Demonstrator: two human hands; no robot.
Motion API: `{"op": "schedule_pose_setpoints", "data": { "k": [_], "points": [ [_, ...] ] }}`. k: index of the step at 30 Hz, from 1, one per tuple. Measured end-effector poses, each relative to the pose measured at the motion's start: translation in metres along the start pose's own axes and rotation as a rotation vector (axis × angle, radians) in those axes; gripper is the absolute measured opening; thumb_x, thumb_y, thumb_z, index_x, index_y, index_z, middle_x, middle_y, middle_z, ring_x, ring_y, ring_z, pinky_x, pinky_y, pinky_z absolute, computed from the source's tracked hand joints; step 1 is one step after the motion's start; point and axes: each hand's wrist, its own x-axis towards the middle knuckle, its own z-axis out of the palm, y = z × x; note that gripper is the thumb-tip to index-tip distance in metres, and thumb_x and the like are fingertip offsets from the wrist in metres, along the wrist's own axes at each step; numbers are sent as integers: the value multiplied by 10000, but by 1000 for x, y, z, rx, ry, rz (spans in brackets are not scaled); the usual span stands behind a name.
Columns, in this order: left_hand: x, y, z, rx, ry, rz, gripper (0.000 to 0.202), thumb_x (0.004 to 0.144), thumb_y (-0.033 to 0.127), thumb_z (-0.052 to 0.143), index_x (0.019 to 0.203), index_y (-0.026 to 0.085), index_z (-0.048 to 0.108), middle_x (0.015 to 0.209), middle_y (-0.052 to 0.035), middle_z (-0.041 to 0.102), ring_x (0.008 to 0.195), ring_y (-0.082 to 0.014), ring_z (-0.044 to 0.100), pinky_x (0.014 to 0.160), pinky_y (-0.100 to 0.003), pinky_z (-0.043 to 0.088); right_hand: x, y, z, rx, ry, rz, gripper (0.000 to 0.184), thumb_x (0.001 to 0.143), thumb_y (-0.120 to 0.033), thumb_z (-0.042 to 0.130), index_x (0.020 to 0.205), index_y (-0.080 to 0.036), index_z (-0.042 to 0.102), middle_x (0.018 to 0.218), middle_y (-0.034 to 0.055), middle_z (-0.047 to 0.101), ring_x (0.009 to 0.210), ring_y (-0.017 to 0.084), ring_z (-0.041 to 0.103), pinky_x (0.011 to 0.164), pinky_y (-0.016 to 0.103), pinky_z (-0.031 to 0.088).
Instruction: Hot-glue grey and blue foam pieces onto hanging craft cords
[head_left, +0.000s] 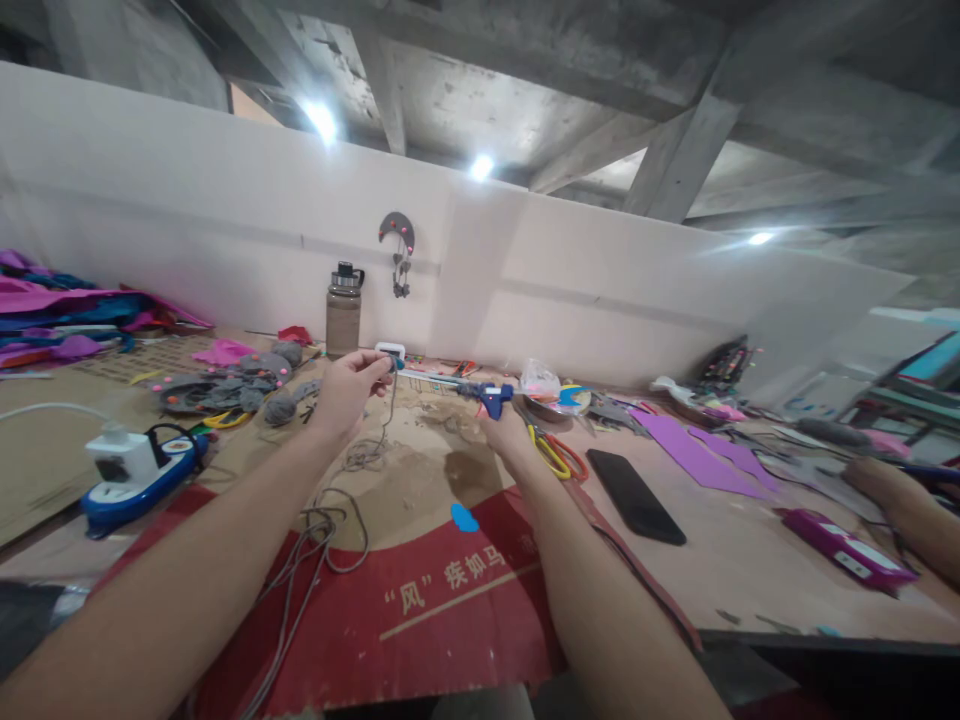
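My left hand (pixel 352 390) is raised over the work board, thumb and fingertips pinched on a thin grey cord (pixel 391 405) that hangs down. A small teal bit shows at the fingertips; I cannot make out what it is. My right hand (pixel 504 428) is closed around the handle of a blue glue gun (pixel 493 399), its dark nozzle turned left toward the left hand. A thin pale strip runs between the nozzle and the left fingertips. Loose coils of cord (pixel 322 530) lie below on the red-and-brown cardboard (pixel 465 640). A blue scrap (pixel 464 517) rests on it.
Scissors with yellow and red handles (pixel 559 455) and a black phone (pixel 636 495) lie right of my arm. A power strip (pixel 142 485) stands left, a water bottle (pixel 343 312) at the back. Another person's hand (pixel 885 485) is at far right, near a magenta box (pixel 847 548).
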Motion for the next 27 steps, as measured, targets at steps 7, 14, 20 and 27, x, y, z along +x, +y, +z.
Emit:
{"op": "schedule_pose_setpoints", "data": {
  "k": [7,14,20,27],
  "points": [
    [1,0,-2,-92,-7,-72,153,616,220,712,684,106,636,554,-2,578,491,-64,501,483,-181,392,-43,-57,-19,553,72,-234,292,792,-300,484,1059,-188,522,918,66,651,622,150,616,647,303,497],
    [0,5,0,-160,17,-168,134,629,183,706,657,88,616,561,-2,570,511,-55,519,520,-163,447,-58,-70,-19,429,117,-376,215,801,-270,498,993,-181,539,843,49,627,699,170,571,680,306,453],
    [0,3,0,-157,-2,-155,139,636,180,711,669,90,611,563,3,569,502,-55,526,517,-164,460,-57,-67,-16,354,113,-419,242,825,-281,480,1045,-184,513,894,68,620,783,203,576,735,329,446],
    [-2,4,2,-174,-12,-156,137,629,167,718,657,96,604,579,3,571,511,-53,525,529,-166,458,-59,-70,-17,278,116,-433,235,830,-277,463,1037,-178,517,925,92,616,835,228,577,762,351,445]
  ]
}}
